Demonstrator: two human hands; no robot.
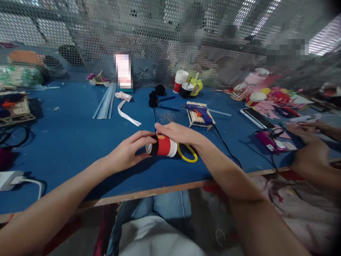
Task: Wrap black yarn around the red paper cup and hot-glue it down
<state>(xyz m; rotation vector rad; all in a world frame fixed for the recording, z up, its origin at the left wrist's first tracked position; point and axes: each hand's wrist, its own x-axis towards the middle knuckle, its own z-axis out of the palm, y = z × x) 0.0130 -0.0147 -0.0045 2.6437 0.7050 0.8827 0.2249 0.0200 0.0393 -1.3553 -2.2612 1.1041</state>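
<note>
A red and white paper cup lies on its side near the table's front edge, with a black band round its left part. My left hand grips the cup's left end between thumb and fingers. Over the cup's far side lies my right hand, steadying it with the fingertips partly hidden. A thin black strand runs from the cup toward a fuzzy black bundle behind it. Under my right wrist shows the yellow handle of scissors.
Behind stand stacked paper cups. A blue glue gun rests on a small stick rack, its cord running forward. Glue sticks and a white ribbon lie left. At right are a phone and another person's hands.
</note>
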